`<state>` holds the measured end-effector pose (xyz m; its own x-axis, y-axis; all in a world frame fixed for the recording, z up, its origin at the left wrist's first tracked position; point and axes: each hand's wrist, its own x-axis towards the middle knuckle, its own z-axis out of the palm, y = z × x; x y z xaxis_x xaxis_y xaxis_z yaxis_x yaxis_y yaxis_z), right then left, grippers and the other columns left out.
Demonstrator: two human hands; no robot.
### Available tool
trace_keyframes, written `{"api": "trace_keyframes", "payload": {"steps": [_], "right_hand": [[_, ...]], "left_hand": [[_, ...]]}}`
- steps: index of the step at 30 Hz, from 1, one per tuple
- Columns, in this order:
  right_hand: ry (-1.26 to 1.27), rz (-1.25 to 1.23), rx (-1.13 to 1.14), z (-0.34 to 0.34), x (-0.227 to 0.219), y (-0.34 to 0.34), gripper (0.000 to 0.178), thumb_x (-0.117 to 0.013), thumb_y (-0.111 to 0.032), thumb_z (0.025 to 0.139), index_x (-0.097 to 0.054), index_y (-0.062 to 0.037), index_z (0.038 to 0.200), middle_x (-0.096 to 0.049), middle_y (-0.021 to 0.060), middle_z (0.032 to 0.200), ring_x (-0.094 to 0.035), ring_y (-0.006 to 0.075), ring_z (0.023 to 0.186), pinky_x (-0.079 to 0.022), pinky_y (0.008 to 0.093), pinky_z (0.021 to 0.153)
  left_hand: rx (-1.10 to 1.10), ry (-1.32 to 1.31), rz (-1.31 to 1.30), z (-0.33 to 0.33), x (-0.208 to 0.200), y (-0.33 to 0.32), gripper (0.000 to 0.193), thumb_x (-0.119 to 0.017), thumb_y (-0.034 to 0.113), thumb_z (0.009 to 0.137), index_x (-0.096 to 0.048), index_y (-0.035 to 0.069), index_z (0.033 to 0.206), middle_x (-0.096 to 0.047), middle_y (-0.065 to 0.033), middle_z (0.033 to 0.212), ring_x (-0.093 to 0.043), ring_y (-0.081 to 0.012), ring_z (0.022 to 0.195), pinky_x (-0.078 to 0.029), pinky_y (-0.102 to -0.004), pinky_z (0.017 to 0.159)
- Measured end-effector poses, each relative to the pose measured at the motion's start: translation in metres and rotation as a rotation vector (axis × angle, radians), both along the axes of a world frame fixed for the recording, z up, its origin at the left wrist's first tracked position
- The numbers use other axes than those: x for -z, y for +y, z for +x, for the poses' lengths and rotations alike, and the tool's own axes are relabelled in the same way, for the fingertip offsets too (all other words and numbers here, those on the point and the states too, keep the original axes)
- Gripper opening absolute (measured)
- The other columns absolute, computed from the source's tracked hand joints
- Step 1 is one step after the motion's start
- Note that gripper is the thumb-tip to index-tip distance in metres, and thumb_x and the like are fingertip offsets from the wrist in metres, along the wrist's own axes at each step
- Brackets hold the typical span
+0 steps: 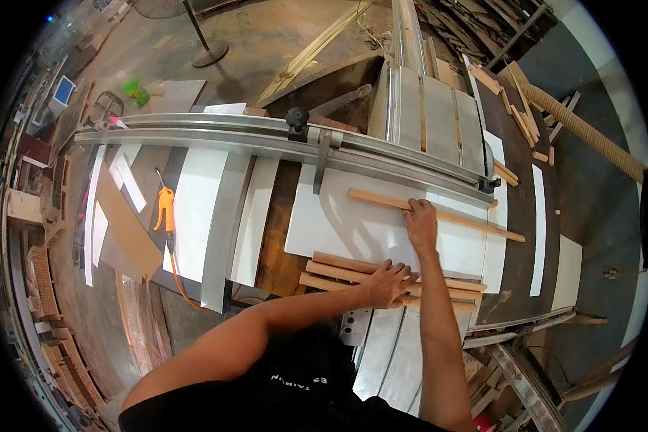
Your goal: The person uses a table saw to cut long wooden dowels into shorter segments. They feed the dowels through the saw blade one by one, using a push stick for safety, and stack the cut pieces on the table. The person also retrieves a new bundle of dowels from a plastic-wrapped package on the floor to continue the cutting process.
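My right hand (420,222) grips a long pale wooden strip (468,222) near its middle. The strip lies slantwise over a white panel (338,223), just on the near side of a metal fence rail (403,157). Closer to me, several shorter wooden strips (331,273) lie side by side at the panel's near edge. Across them rests my left hand (387,284), its fingers bent over the strips and gripping them. My right forearm passes over the right part of this group and hides some of it. A metal stop (322,164) hangs from the rail, left of the long strip.
An orange air blow gun (165,209) with a hose lies on white boards at left. Wood offcuts (522,124) and a white strip (538,230) rest on the dark table at right. A ribbed hose (583,133) runs beyond it. A fan stand (209,53) is at far left.
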<state>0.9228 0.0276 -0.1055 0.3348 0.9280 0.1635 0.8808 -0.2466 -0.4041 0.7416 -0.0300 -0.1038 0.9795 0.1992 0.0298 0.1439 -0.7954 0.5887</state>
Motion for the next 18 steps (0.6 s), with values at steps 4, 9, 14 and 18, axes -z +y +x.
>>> {"api": "trace_keyframes", "payload": {"steps": [4, 9, 14, 18], "right_hand": [[0.011, 0.206, 0.162, -0.025, 0.012, 0.027, 0.039, -0.068, -0.019, 0.091, -0.065, -0.0025, 0.126, -0.059, 0.0207, 0.129, -0.052, 0.0369, 0.122, -0.045, 0.0454, 0.102], [0.560, 0.389, 1.039, 0.054, 0.038, 0.001, 0.060, -0.066, -0.020, 0.093, -0.044, -0.0017, 0.145, -0.068, 0.0205, 0.095, -0.070, 0.0276, 0.071, -0.058, 0.0391, 0.061], [1.007, 0.534, 1.142, 0.091, 0.035, 0.032, 0.049, -0.060, -0.019, 0.097, -0.041, -0.0015, 0.139, -0.067, 0.0180, 0.078, -0.064, 0.0243, 0.050, -0.054, 0.0366, 0.040], [0.893, 0.438, 1.157, 0.089, 0.031, 0.046, 0.035, -0.058, -0.015, 0.098, -0.046, 0.0001, 0.127, -0.067, 0.0182, 0.076, -0.064, 0.0255, 0.047, -0.053, 0.0362, 0.037]], "left_hand": [[-0.152, -0.116, 0.118, -0.012, 0.014, 0.025, 0.069, -0.075, 0.039, 0.082, -0.054, -0.001, 0.134, -0.050, -0.0163, 0.134, -0.047, -0.0316, 0.125, -0.035, -0.0502, 0.106], [-0.407, -0.074, 0.177, 0.023, -0.016, 0.139, 0.075, -0.077, 0.040, 0.080, -0.050, 0.001, 0.139, -0.039, -0.0199, 0.150, -0.036, -0.0379, 0.140, -0.028, -0.0536, 0.116], [-0.418, 0.016, 0.343, 0.045, -0.026, 0.225, 0.100, -0.081, 0.048, 0.074, -0.037, 0.001, 0.151, -0.029, -0.0182, 0.159, -0.024, -0.0371, 0.148, -0.021, -0.0552, 0.119], [-0.387, 0.026, 0.319, 0.052, -0.024, 0.213, 0.110, -0.083, 0.052, 0.070, -0.033, 0.001, 0.153, -0.027, -0.0162, 0.159, -0.022, -0.0342, 0.149, -0.022, -0.0538, 0.118]]}}
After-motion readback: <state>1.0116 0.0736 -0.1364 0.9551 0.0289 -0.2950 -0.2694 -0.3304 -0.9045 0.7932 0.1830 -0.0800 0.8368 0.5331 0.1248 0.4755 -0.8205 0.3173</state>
